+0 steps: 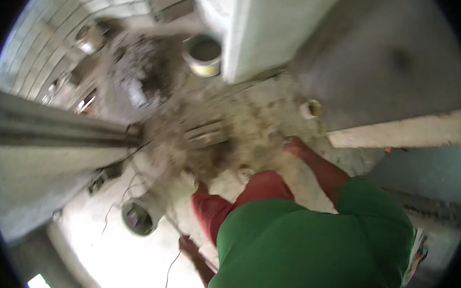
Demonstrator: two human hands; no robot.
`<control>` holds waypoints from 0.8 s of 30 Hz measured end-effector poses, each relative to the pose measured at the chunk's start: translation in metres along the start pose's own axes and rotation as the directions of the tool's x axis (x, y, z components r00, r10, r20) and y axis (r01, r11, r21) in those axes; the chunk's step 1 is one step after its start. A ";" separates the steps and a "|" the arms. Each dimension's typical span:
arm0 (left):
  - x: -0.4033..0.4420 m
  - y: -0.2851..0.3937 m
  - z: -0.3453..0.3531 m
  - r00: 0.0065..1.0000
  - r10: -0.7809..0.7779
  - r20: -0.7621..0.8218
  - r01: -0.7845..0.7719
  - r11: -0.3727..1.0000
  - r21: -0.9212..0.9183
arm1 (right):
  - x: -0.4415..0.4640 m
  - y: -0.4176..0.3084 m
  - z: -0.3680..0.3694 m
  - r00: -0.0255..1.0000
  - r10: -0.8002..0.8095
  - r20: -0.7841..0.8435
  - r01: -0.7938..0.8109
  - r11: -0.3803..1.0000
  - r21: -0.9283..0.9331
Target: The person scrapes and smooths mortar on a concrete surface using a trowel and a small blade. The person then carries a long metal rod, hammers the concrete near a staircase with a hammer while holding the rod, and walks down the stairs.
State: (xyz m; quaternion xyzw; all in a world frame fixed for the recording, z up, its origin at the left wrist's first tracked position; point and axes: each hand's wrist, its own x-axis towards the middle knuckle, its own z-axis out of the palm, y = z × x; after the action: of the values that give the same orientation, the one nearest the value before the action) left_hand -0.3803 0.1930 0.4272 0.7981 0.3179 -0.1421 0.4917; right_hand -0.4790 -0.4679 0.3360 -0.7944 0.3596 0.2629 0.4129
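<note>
My left hand (188, 246) is wrapped around a long thin pole (173, 224) that slants up-left past a grey bucket (140, 217). The pole's far end is too blurred to make out. My right hand (294, 146) reaches out low over the floor at the right. Blur smears its fingers, and I cannot tell whether it holds anything. In front of my feet lies a rectangular grey block-like piece (206, 135) on the dusty floor (262, 102). The bucket near my left hand has some dark contents.
A heap of grey rubble or mix (139, 70) lies beyond the doorway, beside a white-rimmed bucket (202, 56). A thin cable (167, 277) trails on the left. A small pale container (310, 109) stands by the right wall (366, 72). A white door edge (235, 48) juts in ahead.
</note>
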 end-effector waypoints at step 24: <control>0.392 0.399 0.084 0.974 0.184 0.132 -0.166 0.977 -0.133 | 0.158 -0.363 0.020 0.883 0.466 0.055 -0.466 0.885 -0.007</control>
State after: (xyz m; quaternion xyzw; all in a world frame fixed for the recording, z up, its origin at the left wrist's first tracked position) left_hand 0.1821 0.1379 0.4527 0.7793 0.2178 -0.1357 0.5717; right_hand -0.0999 -0.3613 0.3825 -0.6760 0.5291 0.3751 0.3498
